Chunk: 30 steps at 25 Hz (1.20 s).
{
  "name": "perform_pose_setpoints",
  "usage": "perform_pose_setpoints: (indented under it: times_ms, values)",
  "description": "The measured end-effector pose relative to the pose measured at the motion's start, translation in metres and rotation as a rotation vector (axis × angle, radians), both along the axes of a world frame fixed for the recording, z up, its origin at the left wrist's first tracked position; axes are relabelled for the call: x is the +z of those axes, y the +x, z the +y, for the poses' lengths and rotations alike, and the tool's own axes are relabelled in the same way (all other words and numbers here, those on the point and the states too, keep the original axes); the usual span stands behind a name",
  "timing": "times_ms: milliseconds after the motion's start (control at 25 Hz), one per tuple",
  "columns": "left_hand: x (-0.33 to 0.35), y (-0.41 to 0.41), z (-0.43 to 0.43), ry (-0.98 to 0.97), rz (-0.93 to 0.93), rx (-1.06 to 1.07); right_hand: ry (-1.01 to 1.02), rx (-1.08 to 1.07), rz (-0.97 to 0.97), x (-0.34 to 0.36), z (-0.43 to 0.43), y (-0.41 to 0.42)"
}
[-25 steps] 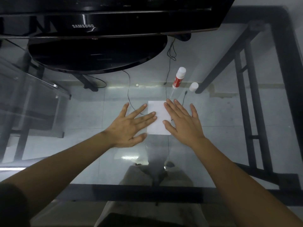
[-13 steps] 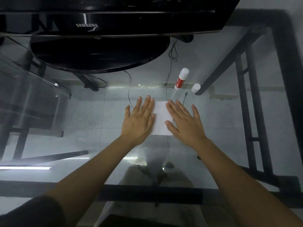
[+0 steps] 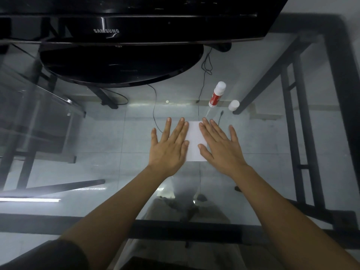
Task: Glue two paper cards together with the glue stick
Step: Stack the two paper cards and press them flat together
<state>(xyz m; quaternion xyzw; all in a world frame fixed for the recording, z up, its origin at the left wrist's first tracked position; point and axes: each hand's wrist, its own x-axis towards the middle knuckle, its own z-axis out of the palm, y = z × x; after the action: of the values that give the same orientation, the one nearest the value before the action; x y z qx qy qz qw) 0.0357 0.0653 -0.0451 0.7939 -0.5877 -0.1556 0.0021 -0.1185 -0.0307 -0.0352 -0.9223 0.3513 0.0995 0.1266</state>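
A white paper card [image 3: 195, 142] lies flat on the glass table [image 3: 97, 172]; only one sheet shows, so I cannot tell whether another lies under it. My left hand [image 3: 168, 148] rests flat, fingers spread, over the card's left edge. My right hand [image 3: 220, 147] lies flat over its right edge. Neither hand grips anything. The red and white glue stick [image 3: 216, 94] lies uncapped just beyond the card, with its white cap [image 3: 233, 105] standing to its right.
A black Samsung monitor [image 3: 116, 30] with a round base [image 3: 120, 65] fills the far side of the table. Cables [image 3: 204, 69] and the floor show through the glass. The black metal table frame [image 3: 303, 114] runs along the right and near edges.
My left hand turned from pointing rightwards across the card to pointing straight ahead, sliding to the card's left edge. My right hand stayed in place.
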Motion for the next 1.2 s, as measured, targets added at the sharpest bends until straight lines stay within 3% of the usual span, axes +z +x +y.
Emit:
perform_pose_setpoints:
  times_ms: [600,760,960,1200]
  values:
    - [-0.004,-0.003,0.004,-0.046,-0.030,0.020,-0.063,-0.097,0.058,0.011,0.043,-0.017]
    - [-0.005,-0.001,0.006,-0.042,-0.042,0.009,-0.052,0.036,0.062,0.011,0.048,-0.001]
    - [-0.003,-0.003,0.005,-0.029,-0.027,0.017,-0.107,0.007,0.078,0.014,0.040,-0.031]
    - [-0.004,-0.002,0.006,-0.037,-0.040,0.005,-0.127,0.039,0.072,0.006,0.028,0.011]
